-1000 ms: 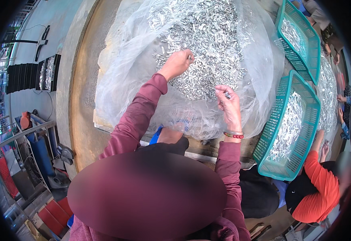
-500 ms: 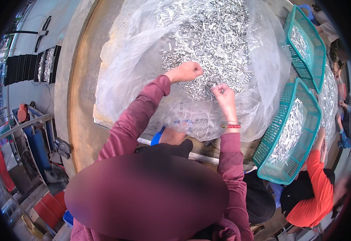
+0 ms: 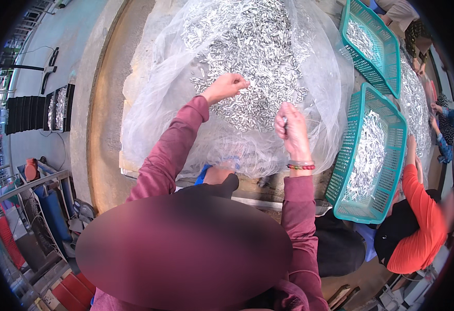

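Note:
A heap of small silver metal pieces (image 3: 258, 52) lies spread on a thin, translucent plastic sheet (image 3: 154, 124). My left hand (image 3: 223, 88) is over the left part of the heap, thumb and fingers pinched together; whatever is between the fingertips is too small to make out. To its right and a little nearer me, my right hand (image 3: 293, 129) is closed with its fingers curled. A bit of small metal pieces shows between those fingers, at the near right edge of the heap. A red beaded bracelet (image 3: 300, 167) circles my right wrist.
Two green plastic baskets (image 3: 336, 199) with silver strips stand at the right. Past them a person in an orange sleeve (image 3: 419, 223) works beside another metal heap (image 3: 415, 98). A concrete ledge (image 3: 96, 103) borders the left side, with a cart (image 3: 45, 181) of tools beyond.
My right hand has drawn back from the heap toward me and turned, still closed. The left stays pinched over the heap. The whole view has shifted somewhat.

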Tool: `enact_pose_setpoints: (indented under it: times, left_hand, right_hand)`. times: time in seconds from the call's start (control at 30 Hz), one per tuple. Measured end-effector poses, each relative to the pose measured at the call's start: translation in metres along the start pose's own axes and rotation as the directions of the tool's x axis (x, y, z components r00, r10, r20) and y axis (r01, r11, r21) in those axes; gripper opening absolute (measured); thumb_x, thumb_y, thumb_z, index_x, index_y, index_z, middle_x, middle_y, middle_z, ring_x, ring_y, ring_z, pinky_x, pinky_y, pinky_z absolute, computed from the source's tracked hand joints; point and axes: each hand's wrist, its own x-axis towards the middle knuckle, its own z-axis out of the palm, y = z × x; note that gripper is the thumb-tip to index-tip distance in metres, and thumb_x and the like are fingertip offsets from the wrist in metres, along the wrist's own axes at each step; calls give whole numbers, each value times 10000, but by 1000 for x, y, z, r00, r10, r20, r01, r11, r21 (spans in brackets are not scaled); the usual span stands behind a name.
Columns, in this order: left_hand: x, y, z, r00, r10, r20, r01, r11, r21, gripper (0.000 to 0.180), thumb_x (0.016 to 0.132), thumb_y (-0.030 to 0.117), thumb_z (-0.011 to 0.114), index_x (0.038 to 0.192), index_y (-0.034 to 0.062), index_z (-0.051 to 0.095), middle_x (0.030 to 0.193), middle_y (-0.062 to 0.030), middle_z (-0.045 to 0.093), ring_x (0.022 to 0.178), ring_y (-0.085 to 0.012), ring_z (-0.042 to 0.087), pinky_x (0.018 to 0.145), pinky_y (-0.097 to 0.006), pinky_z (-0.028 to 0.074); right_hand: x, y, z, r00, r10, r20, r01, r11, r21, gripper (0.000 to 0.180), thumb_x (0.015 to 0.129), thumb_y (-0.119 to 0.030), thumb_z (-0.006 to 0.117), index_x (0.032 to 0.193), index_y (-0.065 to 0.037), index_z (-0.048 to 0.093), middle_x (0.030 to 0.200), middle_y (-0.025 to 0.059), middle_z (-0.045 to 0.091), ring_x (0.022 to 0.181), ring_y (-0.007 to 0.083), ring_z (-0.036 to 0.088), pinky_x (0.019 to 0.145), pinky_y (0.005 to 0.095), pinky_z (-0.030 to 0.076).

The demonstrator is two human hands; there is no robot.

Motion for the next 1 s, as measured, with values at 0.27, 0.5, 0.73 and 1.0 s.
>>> enact_pose_setpoints:
  times: [0.27,0.5,0.73,1.0]
  left_hand:
    - [-31,22,-5,975,163,148,59,451,-891,126,924,155,538,992,52,512,908,-50,561,738,-90,532,593,-194,448]
    - [-9,3,-4,996,-55,65,82,835,-544,287,865,338,624,760,91,523,680,29,462,550,-77,381,516,-207,387]
    - [-6,-31,39,963,22,-267,155,767,622,353,715,396,733,729,50,660,726,-187,644,745,-363,640,650,-442,493]
    - [-9,-11,16,997,-72,0,71,989,132,270,812,280,606,751,20,644,669,-75,624,589,-211,558,590,-338,449]
  right_hand:
    - [5,64,18,992,-122,-37,-19,144,-989,278,830,-239,593,937,17,598,860,276,625,876,429,602,745,499,467]
    - [11,63,6,973,-221,-64,117,716,-688,216,801,-155,674,881,39,625,720,105,655,582,183,599,535,324,456]
    - [-15,52,-24,954,227,-195,-174,950,258,119,818,-56,672,922,-28,621,575,-59,456,439,16,326,392,193,206]
    - [-7,25,-16,991,28,129,-125,519,846,89,854,-113,526,862,-49,466,715,38,416,618,136,385,457,237,298]
